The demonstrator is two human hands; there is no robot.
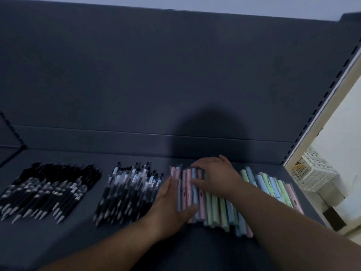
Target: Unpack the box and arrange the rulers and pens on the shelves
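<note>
A pile of pastel pens point(220, 210) in pink, blue and green, each in a clear sleeve, lies on the dark shelf point(136, 241) at the right. My left hand point(170, 208) lies flat against the pile's left side, fingers straight, thumb touching the pens' lower ends. My right hand point(214, 177) rests palm down on top of the pile, fingers spread over the pink and blue pens. Left of them lies a heap of black pens with clear barrels point(127, 194), and further left a heap of all-black pens point(48, 190). No rulers or box show.
The shelf's dark back panel point(175, 75) rises behind the pens. A slotted upright point(320, 106) runs along the right side. Beyond it, lower down, stands a white plastic basket point(314, 173) against a pale wall.
</note>
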